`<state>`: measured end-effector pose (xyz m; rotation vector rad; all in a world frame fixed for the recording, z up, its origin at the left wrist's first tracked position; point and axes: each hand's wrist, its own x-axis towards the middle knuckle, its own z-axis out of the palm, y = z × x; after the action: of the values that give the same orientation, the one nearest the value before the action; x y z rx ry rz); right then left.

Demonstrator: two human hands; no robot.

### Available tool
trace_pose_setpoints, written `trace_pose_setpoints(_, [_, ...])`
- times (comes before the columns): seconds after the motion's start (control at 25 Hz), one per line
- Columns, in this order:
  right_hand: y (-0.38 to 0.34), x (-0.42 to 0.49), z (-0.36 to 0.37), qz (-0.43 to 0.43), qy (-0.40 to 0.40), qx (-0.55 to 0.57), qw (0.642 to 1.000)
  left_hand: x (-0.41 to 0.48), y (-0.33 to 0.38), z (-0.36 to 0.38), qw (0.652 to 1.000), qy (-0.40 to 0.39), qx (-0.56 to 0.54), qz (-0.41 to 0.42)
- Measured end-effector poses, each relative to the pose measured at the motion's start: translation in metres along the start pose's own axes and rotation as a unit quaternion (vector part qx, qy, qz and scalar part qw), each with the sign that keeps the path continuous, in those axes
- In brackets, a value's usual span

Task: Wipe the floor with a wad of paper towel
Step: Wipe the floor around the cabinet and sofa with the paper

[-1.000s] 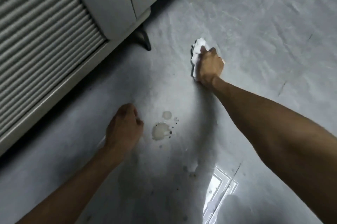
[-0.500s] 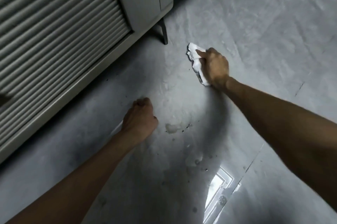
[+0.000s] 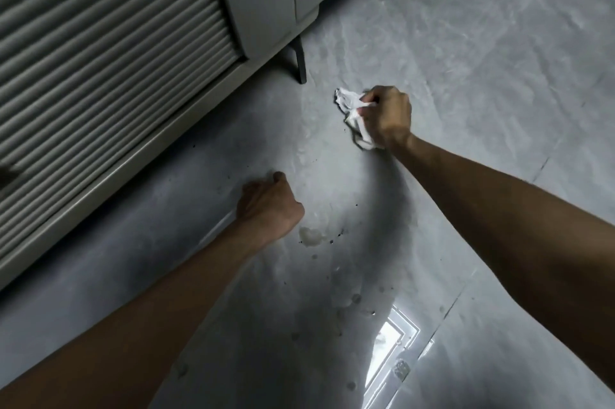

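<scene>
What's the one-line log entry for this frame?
right hand: grips paper towel wad | left hand: fisted, empty | floor: puddle beside left hand, unwiped

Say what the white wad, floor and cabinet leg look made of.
The white wad looks like thin matte paper, sharply creased. The floor: smooth, glossy grey sheet or coating; it reflects light. The cabinet leg: probably dark metal, thin and straight.
</scene>
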<state>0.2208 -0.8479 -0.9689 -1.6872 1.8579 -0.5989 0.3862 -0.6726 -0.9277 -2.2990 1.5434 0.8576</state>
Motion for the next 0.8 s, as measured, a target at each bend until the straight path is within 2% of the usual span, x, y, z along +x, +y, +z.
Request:
trace_pose_setpoints(0.12, [0.008, -0.054, 0.010, -0.087, -0.114, 0.001, 0.990, -0.005, 0.006, -0.001, 1.000, 0.016, -0.001, 0.006])
trace_pose_setpoints(0.16, [0.007, -0.061, 0.012, -0.102, -0.119, 0.003, 0.988, -0.005, 0.008, -0.001, 1.000, 0.019, 0.011, 0.007])
trace_pose_setpoints(0.24, [-0.008, -0.039, 0.017, -0.071, -0.062, -0.024, 0.995, -0.006, 0.013, -0.002, 0.999, 0.016, 0.031, 0.006])
trace_pose_setpoints(0.32, [-0.022, -0.012, 0.017, 0.006, -0.016, -0.030, 0.999, -0.002, 0.013, -0.001, 0.999, 0.018, 0.030, 0.004])
trace_pose_setpoints(0.4, [-0.016, -0.029, 0.019, -0.031, -0.031, -0.013, 0.999, 0.000, 0.011, 0.001, 0.999, 0.020, 0.033, 0.014])
trace_pose_setpoints(0.48, [0.001, -0.069, 0.018, -0.113, -0.091, -0.028, 0.989, 0.001, 0.013, 0.001, 0.999, 0.015, 0.037, 0.010])
trace_pose_setpoints(0.56, [0.005, -0.065, 0.010, -0.155, -0.112, -0.037, 0.981, 0.003, 0.012, 0.003, 0.999, 0.005, 0.050, 0.000])
trace_pose_setpoints(0.64, [-0.005, -0.023, 0.007, -0.070, -0.049, -0.056, 0.995, 0.003, 0.013, 0.005, 0.999, -0.006, 0.050, 0.003])
trace_pose_setpoints(0.72, [-0.013, -0.005, 0.004, 0.029, 0.006, -0.021, 0.999, 0.007, 0.011, 0.005, 0.998, -0.002, 0.055, 0.003])
trace_pose_setpoints(0.76, [-0.010, -0.017, 0.007, 0.001, 0.002, -0.014, 1.000, 0.008, 0.011, 0.004, 0.998, -0.008, 0.055, 0.001])
trace_pose_setpoints(0.8, [-0.004, -0.041, 0.007, -0.061, -0.026, -0.010, 0.998, 0.010, 0.014, 0.003, 0.999, -0.014, 0.049, 0.000])
